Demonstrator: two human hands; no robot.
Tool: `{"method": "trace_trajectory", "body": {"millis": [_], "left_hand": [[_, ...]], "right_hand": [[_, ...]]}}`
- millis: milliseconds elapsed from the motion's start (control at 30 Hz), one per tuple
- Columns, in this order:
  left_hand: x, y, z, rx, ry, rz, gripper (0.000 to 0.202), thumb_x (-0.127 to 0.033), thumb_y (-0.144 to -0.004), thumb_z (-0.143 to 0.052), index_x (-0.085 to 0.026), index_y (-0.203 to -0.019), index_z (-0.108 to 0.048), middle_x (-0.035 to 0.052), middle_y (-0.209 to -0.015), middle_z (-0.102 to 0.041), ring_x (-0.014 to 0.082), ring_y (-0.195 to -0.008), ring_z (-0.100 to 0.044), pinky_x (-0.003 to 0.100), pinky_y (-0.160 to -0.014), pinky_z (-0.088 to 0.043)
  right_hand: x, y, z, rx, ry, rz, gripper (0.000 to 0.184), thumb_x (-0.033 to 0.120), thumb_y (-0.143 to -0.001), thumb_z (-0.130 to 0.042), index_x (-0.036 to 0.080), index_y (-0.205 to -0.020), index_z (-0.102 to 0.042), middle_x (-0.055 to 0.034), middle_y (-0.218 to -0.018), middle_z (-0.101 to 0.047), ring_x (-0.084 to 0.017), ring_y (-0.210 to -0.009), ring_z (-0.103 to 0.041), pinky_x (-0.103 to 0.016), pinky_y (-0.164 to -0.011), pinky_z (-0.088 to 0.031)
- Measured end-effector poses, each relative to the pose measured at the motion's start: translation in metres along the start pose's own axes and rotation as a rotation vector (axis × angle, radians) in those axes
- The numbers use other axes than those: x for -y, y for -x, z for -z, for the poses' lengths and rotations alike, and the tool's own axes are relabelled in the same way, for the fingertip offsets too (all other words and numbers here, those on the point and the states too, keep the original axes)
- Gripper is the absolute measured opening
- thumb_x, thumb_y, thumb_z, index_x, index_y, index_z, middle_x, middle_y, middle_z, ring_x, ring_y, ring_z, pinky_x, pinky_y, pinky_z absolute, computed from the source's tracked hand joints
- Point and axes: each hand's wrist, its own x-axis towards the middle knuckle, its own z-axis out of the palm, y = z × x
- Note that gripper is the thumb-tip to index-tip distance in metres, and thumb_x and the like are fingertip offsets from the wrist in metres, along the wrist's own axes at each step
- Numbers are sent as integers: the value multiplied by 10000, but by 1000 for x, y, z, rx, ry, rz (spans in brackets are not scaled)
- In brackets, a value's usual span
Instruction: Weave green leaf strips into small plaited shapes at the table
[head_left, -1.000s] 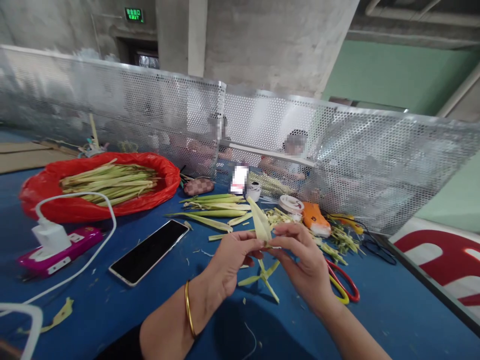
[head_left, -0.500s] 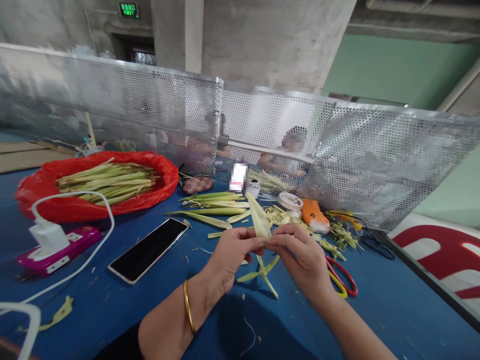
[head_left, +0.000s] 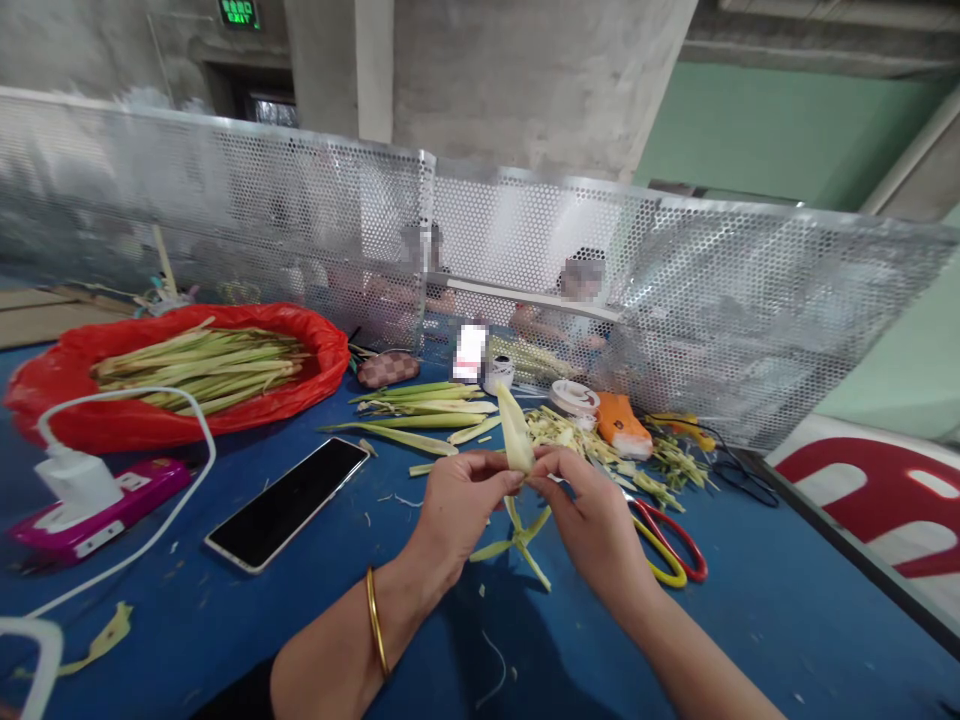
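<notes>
My left hand and my right hand meet over the blue table, both pinching a pale green leaf strip. The strip's pointed tip stands up above my fingers. Several thin ends of it hang splayed below my hands, just above the table. A gold bangle sits on my left wrist.
A red bag of green leaves lies far left. A black phone, a pink power strip with a white charger, loose leaf strips, scraps, red and yellow scissors and an orange tool surround my hands. People sit behind a perforated metal screen.
My hands have stayed together on the leaf strip, working it slightly with the fingertips. The view has shifted a little to the right and down.
</notes>
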Motion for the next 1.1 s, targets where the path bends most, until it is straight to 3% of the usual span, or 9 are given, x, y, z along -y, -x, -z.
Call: {"method": "trace_trajectory", "body": {"millis": [133,367,533,700,867,967,1100], "left_hand": [[1,-1,-1,18,-45,-62,80,-222,-651,-682,-162,-688,-720,15,-643,-675,143,-634,-606,231,-593,-434],[-4,2,-3,40,-3,-44,63,-189,-637,-672,-163,-667,-721,9,-615,-667,132,-596,-593,232,-596,-456],[3,1,-2,106,41,-95,137,-214,-605,-731,-164,-732,-726,16,-711,-701,159,-707,-633,250,-696,-481],[7,-2,-2,74,35,-85,132,-205,-602,-732,-153,-723,-716,19,-716,-706,152,-704,-630,238,-678,-471],[9,-2,-2,71,61,-89,116,-203,-616,-725,-151,-720,-721,19,-695,-698,136,-670,-613,228,-659,-464],[10,-2,-2,57,38,-108,143,-243,-634,-735,-152,-744,-732,28,-714,-707,134,-657,-606,226,-639,-458],[8,-2,-2,66,40,-95,156,-238,-613,-746,-151,-743,-739,35,-714,-717,147,-665,-620,245,-665,-479]], "right_hand": [[1,1,-1,-8,-66,-109,123,223,-857,-558,214,-738,-589,0,-712,-658,-166,-657,-600,-245,-607,-444],[3,2,-2,-45,-100,-129,119,244,-837,-577,204,-736,-625,-19,-725,-686,-177,-676,-619,-262,-630,-467],[4,2,-2,-70,-38,-129,106,225,-816,-570,205,-731,-629,-10,-711,-684,-175,-663,-625,-256,-610,-458],[2,1,-2,-53,-69,-168,93,239,-818,-585,211,-747,-639,-16,-772,-704,-188,-741,-647,-264,-668,-464],[2,0,-2,-92,-139,-185,44,245,-806,-607,214,-794,-578,-7,-737,-685,-181,-706,-636,-272,-671,-465],[0,0,-3,-107,-210,-213,153,246,-798,-625,219,-905,-520,6,-713,-675,-174,-675,-631,-274,-665,-467],[-6,2,-7,-99,-223,-214,132,233,-795,-617,216,-875,-513,1,-709,-638,-171,-650,-609,-277,-637,-465]]}}
